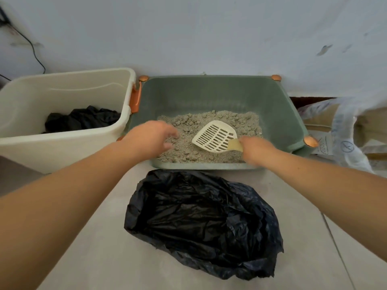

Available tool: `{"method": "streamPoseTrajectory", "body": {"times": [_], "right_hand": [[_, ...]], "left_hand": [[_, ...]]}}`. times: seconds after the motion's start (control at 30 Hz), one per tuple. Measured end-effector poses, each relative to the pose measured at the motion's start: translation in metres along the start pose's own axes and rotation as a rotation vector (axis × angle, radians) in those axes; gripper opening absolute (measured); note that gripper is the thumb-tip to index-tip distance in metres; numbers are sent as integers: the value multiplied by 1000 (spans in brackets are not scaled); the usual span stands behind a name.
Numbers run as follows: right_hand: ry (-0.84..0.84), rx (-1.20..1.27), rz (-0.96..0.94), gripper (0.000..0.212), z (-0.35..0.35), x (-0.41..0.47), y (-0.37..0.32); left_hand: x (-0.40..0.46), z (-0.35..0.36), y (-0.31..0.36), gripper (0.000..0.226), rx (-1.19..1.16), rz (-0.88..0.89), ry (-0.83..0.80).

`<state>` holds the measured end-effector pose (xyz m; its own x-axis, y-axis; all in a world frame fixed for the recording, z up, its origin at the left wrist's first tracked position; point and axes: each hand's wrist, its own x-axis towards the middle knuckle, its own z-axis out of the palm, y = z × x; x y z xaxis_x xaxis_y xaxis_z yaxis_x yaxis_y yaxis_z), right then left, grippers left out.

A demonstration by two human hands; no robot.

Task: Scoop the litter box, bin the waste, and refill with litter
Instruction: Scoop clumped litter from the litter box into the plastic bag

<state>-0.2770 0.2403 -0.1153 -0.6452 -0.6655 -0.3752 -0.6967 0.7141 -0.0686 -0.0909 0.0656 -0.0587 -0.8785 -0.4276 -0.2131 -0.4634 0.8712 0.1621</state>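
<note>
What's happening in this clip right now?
A person is cleaning a green litter box. The right hand holds a slotted white scoop by its handle over the clumpy litter, while the left hand hovers open above it. A black bag lies open on the floor in front; the scoop looks empty.

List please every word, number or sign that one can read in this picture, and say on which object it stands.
No text can be read.
Litter sack, right of the green litter box: faint grey print and a round symbol, too blurred to read.
White bin, scoop, black bag: no markings visible.
</note>
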Motion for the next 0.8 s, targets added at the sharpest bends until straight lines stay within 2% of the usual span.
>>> {"method": "streamPoseTrajectory", "body": {"times": [0.1, 0.2, 0.27, 0.53, 0.8], "right_hand": [[71, -36, 19, 45, -18, 2, 7], [140, -58, 14, 36, -33, 8, 13], [95, -123, 23, 28, -39, 14, 11], [83, -300, 68, 26, -45, 3, 7], [69, -266, 158, 13, -24, 20, -6]], "left_hand": [[2, -5, -14, 33, 66, -39, -18], [7, -1, -22, 33, 124, -60, -45], [12, 5, -28, 31, 156, -70, -47], [16, 17, -35, 25, 93, -89, 80], [18, 23, -34, 24, 137, -131, 24]]}}
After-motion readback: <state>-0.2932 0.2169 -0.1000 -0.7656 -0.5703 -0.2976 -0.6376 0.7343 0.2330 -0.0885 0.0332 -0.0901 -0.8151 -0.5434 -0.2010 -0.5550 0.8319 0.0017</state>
